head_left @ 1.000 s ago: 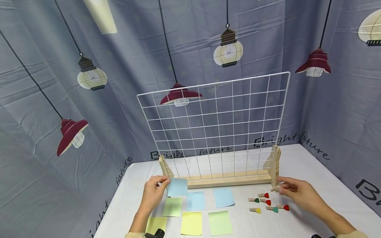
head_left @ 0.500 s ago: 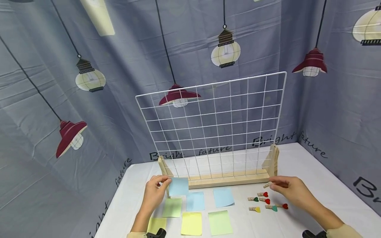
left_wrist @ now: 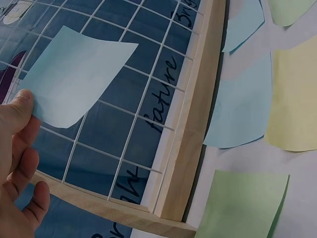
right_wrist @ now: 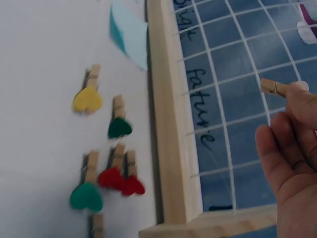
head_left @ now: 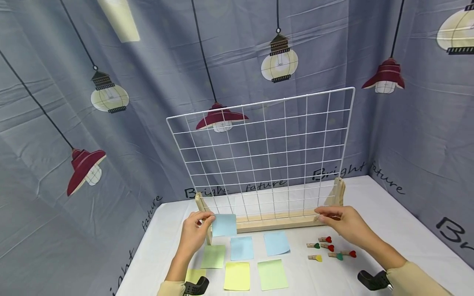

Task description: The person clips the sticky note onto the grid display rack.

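Left hand (head_left: 192, 232) pinches a square light-blue paper note (head_left: 225, 225), right hand (head_left: 344, 222) a small wooden clip (right_wrist: 269, 86). Grip the note lightly; avoid creases.

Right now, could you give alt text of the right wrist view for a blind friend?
A right hand pinches a wooden clothespin in front of a white wire grid on a wooden base. Clothespins with yellow, green and red hearts lie on a tabletop near blue paper.

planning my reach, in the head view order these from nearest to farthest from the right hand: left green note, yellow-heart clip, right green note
1. Yellow-heart clip, left of the right hand
2. Right green note, left of the clip
3. Left green note, near the left hand
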{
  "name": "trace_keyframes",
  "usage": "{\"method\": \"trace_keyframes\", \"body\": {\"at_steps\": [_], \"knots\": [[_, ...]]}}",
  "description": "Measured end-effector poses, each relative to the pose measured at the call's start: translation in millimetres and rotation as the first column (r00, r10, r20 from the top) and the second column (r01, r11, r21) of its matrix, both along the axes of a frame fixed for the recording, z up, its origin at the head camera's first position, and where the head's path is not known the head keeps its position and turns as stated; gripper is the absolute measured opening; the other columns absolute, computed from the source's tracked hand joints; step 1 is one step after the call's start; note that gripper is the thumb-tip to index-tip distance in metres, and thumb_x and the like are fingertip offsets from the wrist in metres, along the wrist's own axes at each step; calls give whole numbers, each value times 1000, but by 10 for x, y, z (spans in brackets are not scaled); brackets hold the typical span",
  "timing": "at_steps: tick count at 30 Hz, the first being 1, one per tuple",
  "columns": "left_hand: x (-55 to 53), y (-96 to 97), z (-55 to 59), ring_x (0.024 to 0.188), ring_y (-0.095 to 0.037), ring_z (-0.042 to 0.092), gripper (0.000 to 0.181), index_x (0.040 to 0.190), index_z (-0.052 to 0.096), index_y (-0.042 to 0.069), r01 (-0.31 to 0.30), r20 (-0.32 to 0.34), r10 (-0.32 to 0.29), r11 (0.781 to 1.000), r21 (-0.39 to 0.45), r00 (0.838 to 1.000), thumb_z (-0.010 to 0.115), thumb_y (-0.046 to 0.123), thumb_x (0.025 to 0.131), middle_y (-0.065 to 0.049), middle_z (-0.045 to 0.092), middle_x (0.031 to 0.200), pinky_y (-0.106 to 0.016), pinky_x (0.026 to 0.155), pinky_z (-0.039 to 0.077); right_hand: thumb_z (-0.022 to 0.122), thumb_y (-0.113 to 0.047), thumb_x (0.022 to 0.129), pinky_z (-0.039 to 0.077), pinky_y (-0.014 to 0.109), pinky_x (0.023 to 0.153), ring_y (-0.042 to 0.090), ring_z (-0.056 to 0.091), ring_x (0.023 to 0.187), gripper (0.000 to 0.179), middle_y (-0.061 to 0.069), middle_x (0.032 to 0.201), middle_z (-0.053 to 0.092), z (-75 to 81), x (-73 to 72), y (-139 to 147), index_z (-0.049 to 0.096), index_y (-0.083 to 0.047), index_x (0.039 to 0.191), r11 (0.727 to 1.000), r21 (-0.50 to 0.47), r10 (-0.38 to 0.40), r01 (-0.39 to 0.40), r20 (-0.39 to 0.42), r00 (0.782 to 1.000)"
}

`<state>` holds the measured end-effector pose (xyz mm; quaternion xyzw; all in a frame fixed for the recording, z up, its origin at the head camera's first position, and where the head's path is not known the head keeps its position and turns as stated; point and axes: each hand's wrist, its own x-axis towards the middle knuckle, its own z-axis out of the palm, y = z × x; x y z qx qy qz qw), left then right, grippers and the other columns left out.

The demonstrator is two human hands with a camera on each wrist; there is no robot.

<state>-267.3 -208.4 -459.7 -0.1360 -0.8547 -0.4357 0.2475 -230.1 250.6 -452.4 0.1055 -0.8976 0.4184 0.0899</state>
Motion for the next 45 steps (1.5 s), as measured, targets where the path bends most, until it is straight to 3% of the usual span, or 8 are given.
{"method": "trace_keyframes", "body": {"at_steps": [4, 10, 17, 22, 31, 37, 45], "knots": [[-1, 18, 22, 81, -6, 55, 6, 95, 81, 18, -3, 8, 3, 1000, 12, 1000, 79, 17, 90, 6, 77, 91, -24, 73, 46, 68, -29, 100, 55, 21, 79, 27, 69, 109, 32, 14, 126, 73, 82, -39, -87, 74, -10, 124, 1000, -14, 22, -22, -27, 999], [-20, 36, 55, 83, -6, 55, 7, 96, 82, 18, -4, 22, 4, 1000, 12, 1000, 80, 17, 90, 5, 76, 93, -25, 74, 47, 70, -26, 99, 56, 20, 78, 16, 69, 102, 28, 12, 120, 74, 165, -82, -237, 75, -8, 120, 995, -77, 72, -71, 13, 997], [-56, 66, 144, 81, -8, 55, 9, 98, 82, 17, 2, 39, -3, 1000, 21, 999, 79, 19, 90, 3, 76, 92, -25, 72, 46, 72, -24, 97, 57, 22, 74, 16, 69, 96, 23, 9, 113, 76, 289, -131, -458, 76, -8, 114, 986, -118, 117, -116, 6, 993], [-81, 98, 220, 79, -10, 54, 10, 99, 82, 18, 2, 72, -5, 999, 40, 997, 79, 23, 91, 4, 75, 90, -25, 70, 45, 74, -22, 96, 55, 24, 68, 16, 70, 88, 22, 7, 108, 78, 424, -187, -618, 77, -8, 112, 988, -107, 113, -115, -23, 993], [-142, 183, 319, 80, -11, 55, 8, 96, 82, 17, 12, 61, -16, 998, 63, 998, 79, 23, 91, 2, 76, 92, -25, 72, 47, 73, -15, 96, 55, 24, 70, 14, 69, 87, 23, 7, 105, 78, 675, -241, -835, 76, -5, 116, 986, -97, 126, -133, -77, 989], [-183, 212, 355, 82, -11, 58, 10, 98, 82, 17, 17, 59, -21, 997, 69, 998, 78, 23, 92, 2, 79, 97, -25, 75, 48, 72, -17, 97, 54, 25, 69, 19, 71, 90, 22, 9, 107, 78, 719, -253, -903, 77, -6, 116, 985, -124, 118, -124, -56, 991], [-238, 276, 398, 77, -10, 56, 9, 99, 81, 16, 23, 28, -26, 996, 88, 999, 77, 21, 93, 0, 78, 94, -24, 72, 46, 74, -18, 96, 54, 25, 68, 16, 70, 88, 20, 6, 109, 79, 802, -303, -1034, 79, -10, 113, 986, -144, 82, -88, -47, 996]]}}
